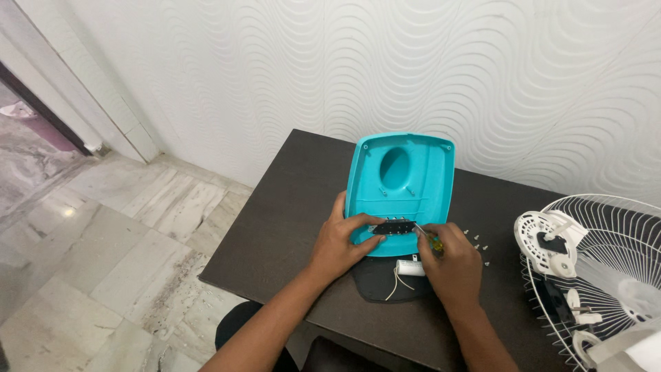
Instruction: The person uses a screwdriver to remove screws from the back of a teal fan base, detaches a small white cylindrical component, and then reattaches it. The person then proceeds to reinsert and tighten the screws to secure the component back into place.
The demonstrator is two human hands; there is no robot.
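Observation:
A turquoise plastic base cover (pixel 403 172) with an oval hole lies on the dark table (pixel 282 220). My left hand (pixel 342 241) grips its near left edge and presses a small black switch block (pixel 394 227) against it. My right hand (pixel 451 258) holds a screwdriver (pixel 425 235) whose tip points at the switch block. Just below sits a white cylindrical capacitor (pixel 410 267) with thin white wires, resting on a black plate (pixel 385 282).
Several small white screws (pixel 477 241) lie on the table right of my right hand. A white wire fan guard with motor parts (pixel 592 269) fills the right edge. A wavy white wall stands behind; marble floor lies to the left.

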